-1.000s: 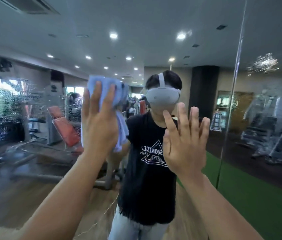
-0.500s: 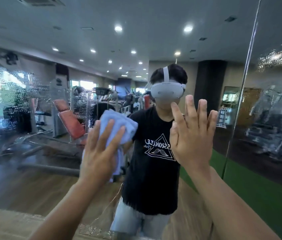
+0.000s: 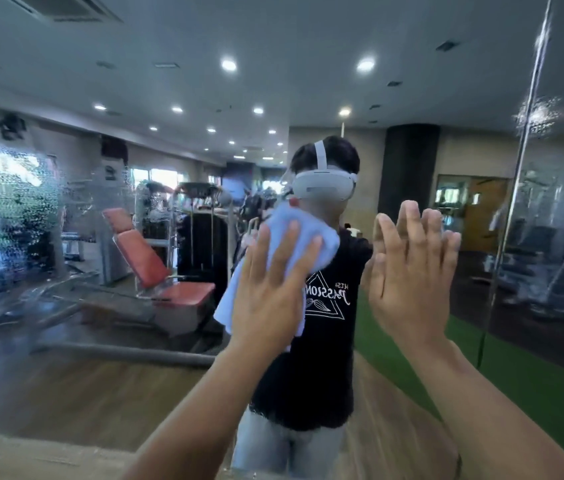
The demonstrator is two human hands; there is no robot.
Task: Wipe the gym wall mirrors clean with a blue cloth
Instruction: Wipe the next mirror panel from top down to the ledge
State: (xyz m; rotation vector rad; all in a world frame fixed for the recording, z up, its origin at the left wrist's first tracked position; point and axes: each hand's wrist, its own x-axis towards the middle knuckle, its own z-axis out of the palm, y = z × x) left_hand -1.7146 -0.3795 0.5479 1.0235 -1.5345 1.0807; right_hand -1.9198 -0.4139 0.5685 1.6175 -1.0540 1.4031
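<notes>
My left hand [image 3: 266, 289] has an open grip: straight fingers press the blue cloth [image 3: 278, 218] flat on the mirror [image 3: 100, 341], left of its vertical seam [image 3: 516, 188]. My right hand [image 3: 408, 271], between cloth and seam, is likewise open-fingered, palm toward the mirror, holding nothing.

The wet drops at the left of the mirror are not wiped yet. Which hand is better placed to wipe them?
The left hand: it presses the blue cloth on the mirror, nearer the drops. The right hand is bare, farther right.
</notes>
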